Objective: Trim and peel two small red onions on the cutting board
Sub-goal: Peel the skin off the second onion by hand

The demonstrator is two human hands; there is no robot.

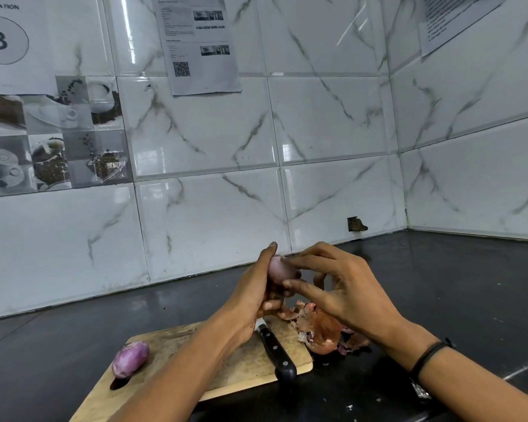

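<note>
Pale purple onion point(279, 269), mostly bare of skin, held up at centre frame above the far edge of the board point(241, 363). Gripped from the left by the left hand point(256, 295), thumb upright along its side, fingers curled round underneath. Pinched from the right by the right hand point(339, 287), forefinger across the top and thumb against the lower side, the remaining fingers loosely bent behind. Thin black band point(430, 356) round the right wrist.

Wooden board lying slantwise at lower centre on a dark, glossy surface point(439, 284). Second onion point(130, 359), brighter purple, resting on its side at the board's left end, well apart from both hands. Black-handled knife point(276, 351) with rivets lying on the board's right part, handle end reaching past the near edge, blade pointing away and largely hidden beneath the left hand. Heap of orange-brown peels point(320, 328) at the board's far right corner, spilling onto the surface, partly under the right hand.

White marble-patterned wall tiles point(317, 132) filling the upper frame, meeting in a corner at right. Printed sheets taped to the tiles at upper left, upper centre and upper right, the left one showing a large 3 in an oval; text otherwise too small to read.
</note>
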